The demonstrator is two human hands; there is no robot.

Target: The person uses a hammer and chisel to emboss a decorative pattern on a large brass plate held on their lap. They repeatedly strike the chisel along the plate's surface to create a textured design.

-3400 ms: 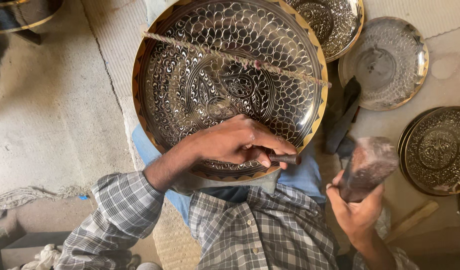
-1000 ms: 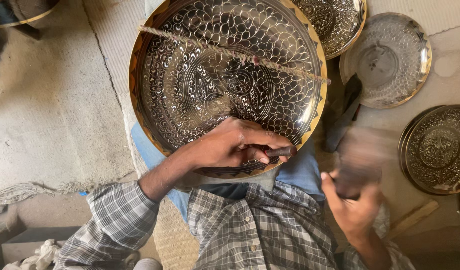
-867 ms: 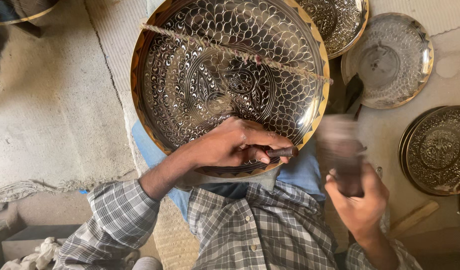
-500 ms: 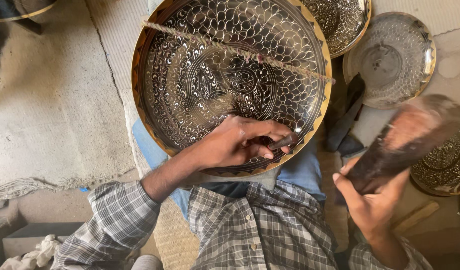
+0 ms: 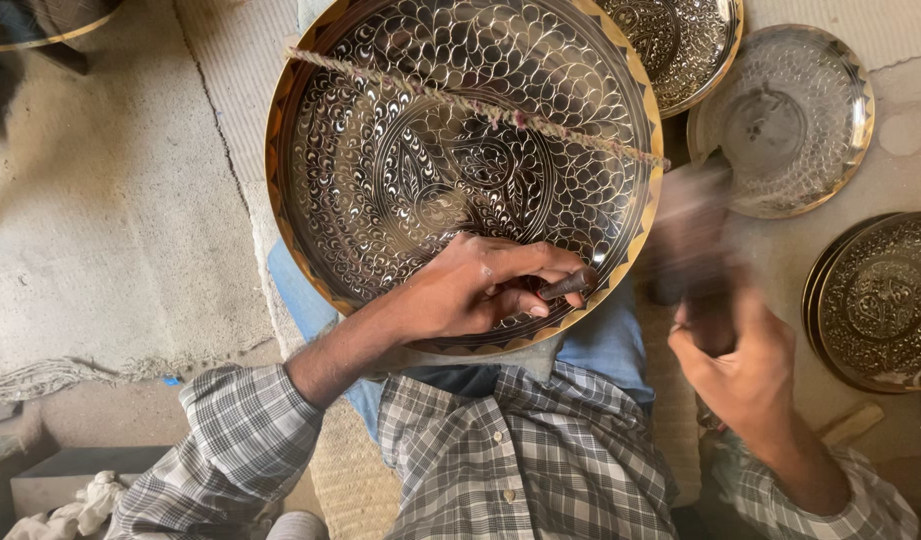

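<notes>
Big round metal tray (image 5: 460, 130) propped on the lap, dark and shiny, cut all over with leaf and scale shapes, gold zigzag rim. Frayed cord (image 5: 480, 105) stretched across its face, from upper left to the right rim.

Left hand (image 5: 470, 290) lying on the lower part of the tray, fingers (image 5: 540, 265) curled tight around a small dark chisel (image 5: 568, 286). Chisel tip pointing right, close to the tray's lower right rim, touching the cut pattern there.

Right hand (image 5: 745, 365) just off the tray's right rim, above the floor, fingers clenched on the handle of a dark hammer (image 5: 690, 245). Hammer badly blurred, so its shape is hard to tell; head seems to be up near the tray's right rim, apart from the chisel.

More trays on the floor: a silver-grey plate (image 5: 785, 120) near the top right, a dark patterned plate (image 5: 680, 45) at the top edge, partly under the big tray, and a stack of gold-rimmed plates (image 5: 880, 300) at the right edge. Pale woven mat (image 5: 100, 200) on the floor to the left. Checked shirt (image 5: 520, 460) and blue cloth (image 5: 605, 345) under the tray.

No boxes, labels or signs in view.
</notes>
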